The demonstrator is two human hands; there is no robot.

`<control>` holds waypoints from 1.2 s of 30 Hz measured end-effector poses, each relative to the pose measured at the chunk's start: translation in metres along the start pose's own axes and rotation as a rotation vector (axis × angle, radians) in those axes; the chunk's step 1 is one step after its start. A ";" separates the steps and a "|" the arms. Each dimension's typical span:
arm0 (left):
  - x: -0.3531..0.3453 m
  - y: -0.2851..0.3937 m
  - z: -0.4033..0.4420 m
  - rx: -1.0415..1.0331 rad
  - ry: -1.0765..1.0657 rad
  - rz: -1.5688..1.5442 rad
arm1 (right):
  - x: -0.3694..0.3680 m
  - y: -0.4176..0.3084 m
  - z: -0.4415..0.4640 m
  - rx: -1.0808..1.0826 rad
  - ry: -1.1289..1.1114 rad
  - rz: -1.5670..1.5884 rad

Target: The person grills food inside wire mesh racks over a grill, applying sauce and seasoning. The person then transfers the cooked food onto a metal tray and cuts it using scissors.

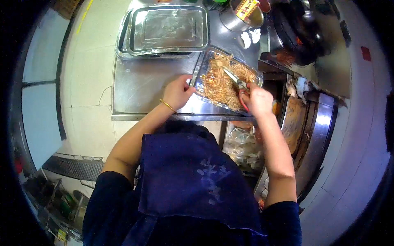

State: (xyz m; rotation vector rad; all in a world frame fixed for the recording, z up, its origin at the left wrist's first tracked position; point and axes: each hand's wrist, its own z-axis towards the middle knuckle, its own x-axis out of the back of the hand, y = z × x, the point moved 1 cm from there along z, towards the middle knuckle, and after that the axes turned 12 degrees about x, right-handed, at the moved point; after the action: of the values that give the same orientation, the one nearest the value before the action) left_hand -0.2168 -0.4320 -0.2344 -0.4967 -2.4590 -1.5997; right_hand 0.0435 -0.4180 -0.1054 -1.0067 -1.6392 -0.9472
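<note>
A metal tray (198,73) lies tilted on the steel table, holding a heap of thin brown strands (221,88) that look like enoki mushrooms or noodles. My left hand (179,93) grips the tray's left rim between thumb and fingers. In my right hand (259,99) are scissors (234,77) with red handles; their blades point up and left into the strands, near a paler clump (221,64). Whether the blades touch that clump is hard to tell.
Stacked empty metal trays (169,30) stand at the table's back left. Behind the strands is a steel pot (232,21) with a red and yellow packet; crumpled white paper (250,37) lies near it. Dark pans (295,33) are at the back right. The table's front edge (164,117) runs before me.
</note>
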 end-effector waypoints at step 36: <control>0.004 0.012 0.005 0.061 -0.006 0.041 | 0.016 0.031 0.057 0.187 0.063 -0.064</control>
State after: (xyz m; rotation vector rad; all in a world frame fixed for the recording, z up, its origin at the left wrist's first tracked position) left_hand -0.2158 -0.4223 -0.2247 -0.5401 -2.4768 -1.5045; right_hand 0.0502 -0.3516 -0.1001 -0.7946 -1.6807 -0.8420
